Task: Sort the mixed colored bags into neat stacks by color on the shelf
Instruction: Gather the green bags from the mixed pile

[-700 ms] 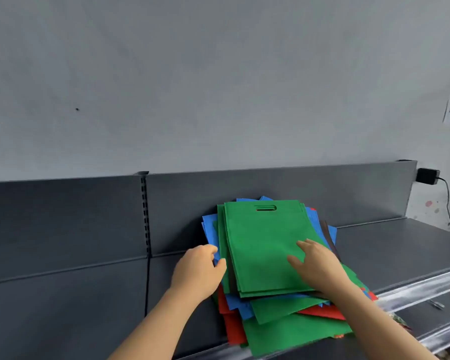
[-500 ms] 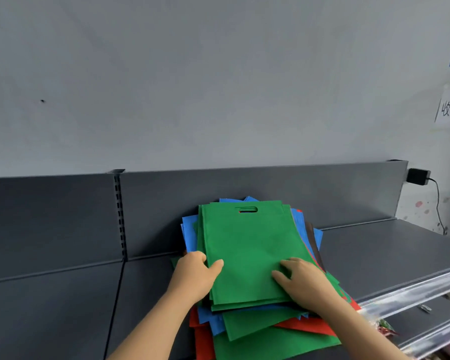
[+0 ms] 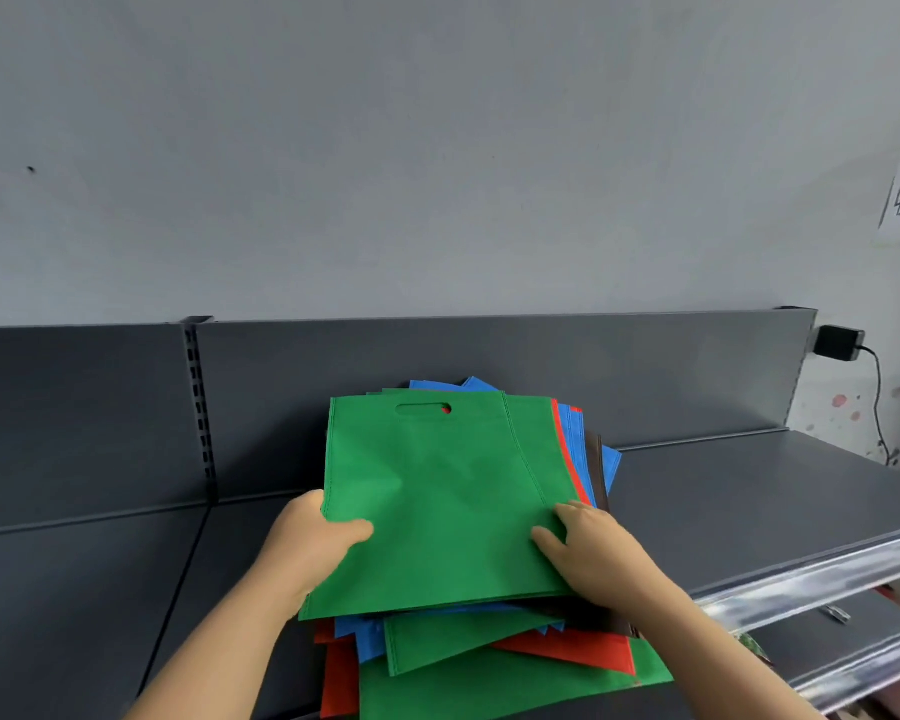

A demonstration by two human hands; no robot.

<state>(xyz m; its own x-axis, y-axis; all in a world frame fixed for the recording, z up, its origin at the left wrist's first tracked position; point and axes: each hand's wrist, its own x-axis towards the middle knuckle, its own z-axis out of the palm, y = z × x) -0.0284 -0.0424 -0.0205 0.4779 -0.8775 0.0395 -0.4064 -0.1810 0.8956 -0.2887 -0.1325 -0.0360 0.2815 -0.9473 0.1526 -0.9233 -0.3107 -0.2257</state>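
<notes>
Now, green bundle (image 3: 437,491): lies on top of the mixed pile (image 3: 489,662), with the handle cut-out toward the back panel (image 3: 489,356). Its near edge shows several layers, so this is probably more than one bag.
Change noted: the bundle has slid leftward across the pile in the last half second. A red bag edge (image 3: 567,459) now shows along its right side where none showed before. The blue that stuck out at the left is now covered.
Left hand (image 3: 313,548): has moved from beside the pile onto the bundle's left edge. It grips that edge with the thumb on top; the fingers go underneath, out of sight.
Right hand (image 3: 598,558): sits on the bundle's lower right corner, thumb spread on the fabric and fingers bent at the edge. Whether it pinches or only presses cannot be told.
Mixed pile: blue, red, green and one dark brown bag (image 3: 601,475) are fanned unevenly under the bundle. The pile rests on the shelf (image 3: 749,501), against the back panel.
Sorted stacks: none in view.
Meaning for task: the greens appear to be coming off as one lot, which would make the first colour stack. Sorting is judged to be at an early stage, as red, blue and brown are still interleaved below.
Risk: the fabric is limp and the layers are loose, so lower bags may drag along with the bundle. The right-hand corner needs a sure hold before any lift.
</notes>
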